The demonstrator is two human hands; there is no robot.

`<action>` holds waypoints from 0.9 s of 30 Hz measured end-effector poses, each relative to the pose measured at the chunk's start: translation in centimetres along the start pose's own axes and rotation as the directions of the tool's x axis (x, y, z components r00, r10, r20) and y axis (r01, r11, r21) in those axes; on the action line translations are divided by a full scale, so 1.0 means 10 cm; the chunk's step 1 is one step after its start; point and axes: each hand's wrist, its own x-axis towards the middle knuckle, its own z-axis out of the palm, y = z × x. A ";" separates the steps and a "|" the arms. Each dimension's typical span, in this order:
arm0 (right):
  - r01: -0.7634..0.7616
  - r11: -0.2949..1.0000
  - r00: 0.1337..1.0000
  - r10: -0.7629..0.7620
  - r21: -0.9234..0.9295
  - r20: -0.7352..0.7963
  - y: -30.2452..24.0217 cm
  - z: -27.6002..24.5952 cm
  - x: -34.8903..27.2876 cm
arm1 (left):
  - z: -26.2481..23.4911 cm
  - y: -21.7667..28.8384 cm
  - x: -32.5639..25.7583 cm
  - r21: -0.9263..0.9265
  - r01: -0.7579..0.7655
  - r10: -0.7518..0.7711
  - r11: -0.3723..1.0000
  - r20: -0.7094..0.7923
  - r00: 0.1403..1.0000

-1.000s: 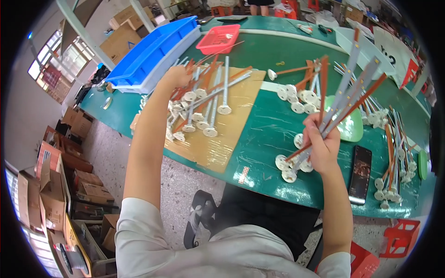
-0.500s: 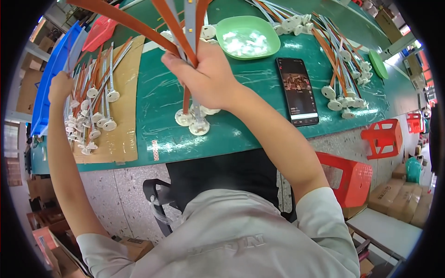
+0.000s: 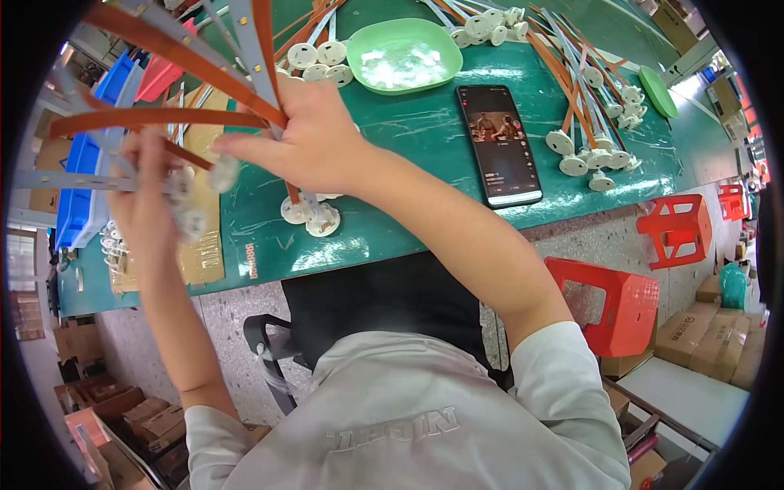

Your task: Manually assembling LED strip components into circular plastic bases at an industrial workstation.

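Observation:
My right hand (image 3: 318,139) is closed round a bundle of LED strips (image 3: 261,53), some orange-backed and some white with small yellow chips. White round discs (image 3: 314,216) at their lower ends hang just over or on the green table. To its left, my left hand (image 3: 151,200), smeared by motion, is closed on several more LED strips (image 3: 73,180) with blurred white discs (image 3: 192,220) at their ends. These strips fan out left and cross in front of the cardboard. Part of the pile of strips (image 3: 113,245) on the cardboard (image 3: 211,237) shows beside my left forearm.
A green bowl (image 3: 447,75) of small white pieces stands at the back. A phone (image 3: 500,147) lies right of my right hand. More disc-ended strips (image 3: 594,151) lie far right, near a green lid-like piece (image 3: 657,91). Blue bins (image 3: 82,196) line the left; red stools (image 3: 616,314) stand right.
My left hand has come right from the cardboard pile toward my right hand, bringing several LED strips with it. The right hand, still gripping its bundle, appears farther left as the view shifts.

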 end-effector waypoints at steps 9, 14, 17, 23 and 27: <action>0.143 0.988 0.989 -0.141 -0.052 0.041 0.15 0.08 -0.05 | 0.43 -0.18 -0.45 -0.017 0.020 -0.014 1.000 0.317 0.948; 0.151 0.976 0.988 -0.144 -0.155 0.053 0.14 0.09 -0.04 | 0.48 -0.23 -0.45 -0.593 0.245 -0.166 0.767 0.185 0.969; 0.077 0.986 0.995 -0.066 -0.149 0.076 0.16 0.10 -0.02 | 0.68 -0.07 -0.38 -0.664 0.093 0.012 0.742 0.153 0.988; 0.035 0.955 0.970 0.038 -0.294 0.240 0.10 0.02 -0.04 | 0.85 0.22 -0.29 -0.240 -0.005 0.031 0.971 0.105 0.994; 0.175 0.952 0.961 -0.109 -0.251 0.256 0.21 0.02 -0.05 | 0.81 0.26 -0.18 -0.368 0.057 -0.009 0.928 0.132 0.991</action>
